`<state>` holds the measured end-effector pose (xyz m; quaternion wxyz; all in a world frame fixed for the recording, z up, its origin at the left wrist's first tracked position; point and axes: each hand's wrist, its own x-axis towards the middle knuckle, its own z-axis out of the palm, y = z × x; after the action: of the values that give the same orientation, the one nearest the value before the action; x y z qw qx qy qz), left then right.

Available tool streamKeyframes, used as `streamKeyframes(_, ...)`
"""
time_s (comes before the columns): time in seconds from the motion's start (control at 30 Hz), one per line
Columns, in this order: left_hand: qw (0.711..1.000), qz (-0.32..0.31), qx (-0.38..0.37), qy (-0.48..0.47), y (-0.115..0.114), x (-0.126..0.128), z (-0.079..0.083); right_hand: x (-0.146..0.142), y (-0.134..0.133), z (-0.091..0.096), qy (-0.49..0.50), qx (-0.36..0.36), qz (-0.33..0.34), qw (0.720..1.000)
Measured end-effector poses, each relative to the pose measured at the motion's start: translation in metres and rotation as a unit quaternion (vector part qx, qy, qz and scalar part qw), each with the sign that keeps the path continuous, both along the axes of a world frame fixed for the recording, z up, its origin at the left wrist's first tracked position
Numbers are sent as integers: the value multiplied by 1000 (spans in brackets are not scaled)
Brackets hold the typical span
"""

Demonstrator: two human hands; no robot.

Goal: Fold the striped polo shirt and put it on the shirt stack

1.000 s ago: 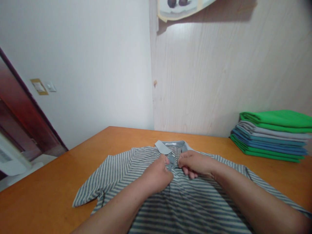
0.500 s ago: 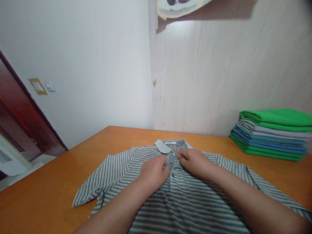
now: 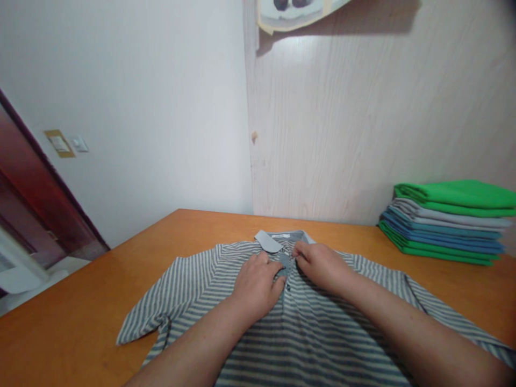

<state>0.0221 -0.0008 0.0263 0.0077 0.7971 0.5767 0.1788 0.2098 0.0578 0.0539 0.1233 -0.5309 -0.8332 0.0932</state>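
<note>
A grey-and-cream striped polo shirt (image 3: 322,328) lies spread face up, its plain grey collar (image 3: 268,242) at the far end. On the left of the front opening rests my left hand (image 3: 258,282), fingers loosely stretched and thumb apart from them, over the grey placket (image 3: 284,262). My right hand (image 3: 320,263) is closed, its fingertips pinching the shirt's opening edge just below the collar on the right. A dark button (image 3: 288,288) shows below the fingertips. Exactly how much cloth the right fingers hold is hidden.
Folded garments (image 3: 447,226) in green, grey and blue are stacked at the back right of the orange-brown wooden table (image 3: 72,322). A wall (image 3: 314,134) stands along the table's far edge. Switches (image 3: 60,144) are on the left wall.
My left hand has loosened from a closed grip and its fingers now lie spread on the placket. The right hand stays closed at the opening, and its edge has turned over flat.
</note>
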Motion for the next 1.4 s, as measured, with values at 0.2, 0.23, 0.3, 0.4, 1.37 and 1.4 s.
streamKeyframes(0.2, 1000, 4, -18, -17, -1, 1, 3, -1, 9, -18, 137, 10, 87, 987)
streamKeyframes(0.23, 1000, 5, -19, -18, -1, 2, 3, -1, 10, -21, 155, 6, 102, 983)
streamKeyframes(0.3, 1000, 6, -17, -19, -1, 1, 2, -1, 11, -24, 171, 7, 114, 979)
streamKeyframes(0.4, 999, 1, -10, -31, 1, 0, 1, -4, 8, -25, 153, 22, 95, 983)
streamKeyframes(1.37, 982, 10, -147, -122, 48, 3, -3, -13, -5, -20, 69, -22, 42, 997)
streamKeyframes(1.4, 981, 14, -150, -121, 48, 3, -3, -12, -4, -21, 75, -23, 42, 996)
